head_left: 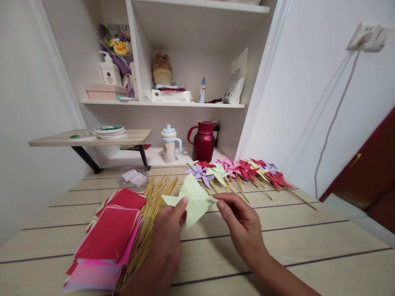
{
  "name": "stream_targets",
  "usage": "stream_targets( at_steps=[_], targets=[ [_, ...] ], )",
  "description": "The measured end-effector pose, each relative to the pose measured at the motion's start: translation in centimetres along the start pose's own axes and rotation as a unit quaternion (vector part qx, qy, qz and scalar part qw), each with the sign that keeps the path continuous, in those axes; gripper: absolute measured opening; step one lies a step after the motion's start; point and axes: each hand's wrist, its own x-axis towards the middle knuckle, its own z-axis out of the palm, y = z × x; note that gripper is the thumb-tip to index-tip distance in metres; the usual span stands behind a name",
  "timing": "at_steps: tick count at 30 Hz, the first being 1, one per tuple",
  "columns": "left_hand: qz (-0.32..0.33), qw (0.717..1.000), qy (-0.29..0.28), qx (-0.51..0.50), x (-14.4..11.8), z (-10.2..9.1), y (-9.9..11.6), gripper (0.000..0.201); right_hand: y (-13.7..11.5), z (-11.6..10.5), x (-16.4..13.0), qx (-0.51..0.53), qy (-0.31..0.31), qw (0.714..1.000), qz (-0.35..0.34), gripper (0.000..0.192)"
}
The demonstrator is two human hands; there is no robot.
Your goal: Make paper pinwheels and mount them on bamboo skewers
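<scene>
Above the pale plank table [277, 246], my left hand [168, 230] pinching a folded pale green paper pinwheel [193, 199], my right hand [239, 222] fingers loosely curled touching its edge, bamboo sticks [151, 218] and stacked red and pink paper squares [108, 238] just left, finished coloured pinwheels [240, 170] beyond

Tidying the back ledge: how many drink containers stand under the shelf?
2: a pale lidded cup with a handle, left, and a dark red jug right of it. Others may hide behind the pinwheels.

Bright even light, wide-angle edge distortion.
</scene>
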Motion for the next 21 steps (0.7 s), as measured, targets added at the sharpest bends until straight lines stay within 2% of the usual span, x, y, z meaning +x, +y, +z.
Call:
stream_targets(
  at_steps=[3, 7, 14, 18, 21],
  targets=[
    [0.001, 1.000, 0.013, -0.005, 0.1, 0.1, 0.1, 0.015, 0.6, -0.2, 0.7, -0.057, 0.007, 0.998, -0.035, 0.022],
    [0.010, 0.999, 0.036, 0.005, 0.3, 0.1, -0.1, 0.015, 1.1, -0.1, 1.0, -0.101, -0.012, 0.993, -0.067, 0.034],
    [0.013, 1.000, 0.023, -0.001, 0.5, -0.2, -0.2, 0.019, 0.6, 0.1, 0.4, -0.121, -0.034, 0.986, -0.106, 0.031],
    [0.003, 1.000, 0.022, -0.007, 0.3, -0.3, 0.0, 0.014, 0.9, 0.2, 0.6, -0.110, -0.018, 0.991, -0.074, 0.034],
    [-0.006, 1.000, 0.027, -0.008, 0.2, -0.2, 0.1, 0.011, 1.3, -0.1, 1.1, -0.089, 0.005, 0.995, -0.048, 0.025]
  ],
)
